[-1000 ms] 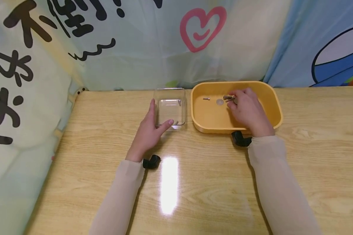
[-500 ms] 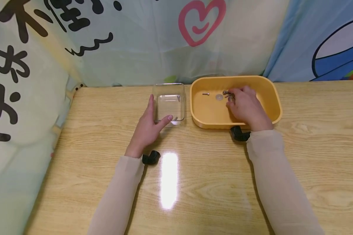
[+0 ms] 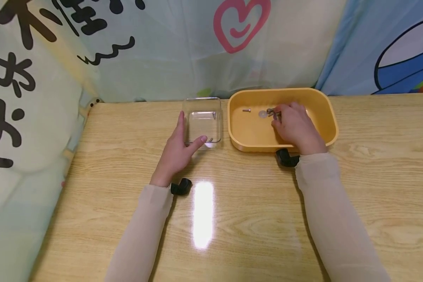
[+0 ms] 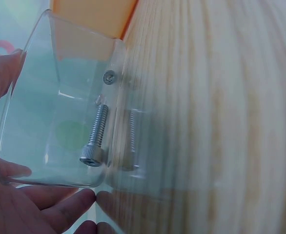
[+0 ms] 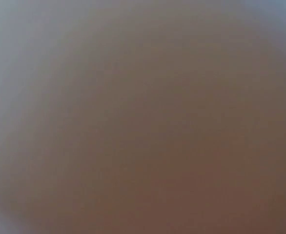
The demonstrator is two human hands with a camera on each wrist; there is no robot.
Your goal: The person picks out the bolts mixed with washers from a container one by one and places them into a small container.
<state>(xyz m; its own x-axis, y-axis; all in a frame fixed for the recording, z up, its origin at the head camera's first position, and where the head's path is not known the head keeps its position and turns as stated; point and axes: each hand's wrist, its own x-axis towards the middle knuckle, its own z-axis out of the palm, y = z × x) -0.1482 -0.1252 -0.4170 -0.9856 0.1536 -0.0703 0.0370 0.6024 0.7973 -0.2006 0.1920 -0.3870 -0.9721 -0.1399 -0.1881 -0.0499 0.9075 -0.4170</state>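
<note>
My left hand [image 3: 176,154] holds a clear plastic box [image 3: 201,127] at its near left corner, thumb across the front and fingers along the left side. Inside the box, the left wrist view shows a socket head screw [image 4: 96,136] lying lengthwise and a second screw [image 4: 109,77] with its head toward the camera. My right hand [image 3: 297,125] reaches into a yellow tray [image 3: 250,135], thumb and fingertips pinching at a small cluster of metal screws [image 3: 270,112]. The fingers partly hide the cluster. Only a brown blur fills the right wrist view.
Left of the cluster in the tray lie a pale round disc [image 3: 263,114] and a single screw [image 3: 246,110]. Box and tray stand side by side at the back of the wooden table [image 3: 246,219], against a printed curtain [image 3: 162,58].
The whole head view has shifted slightly upward. My left hand keeps its place on the box, and my right fingers stay at the screws with only small movement.
</note>
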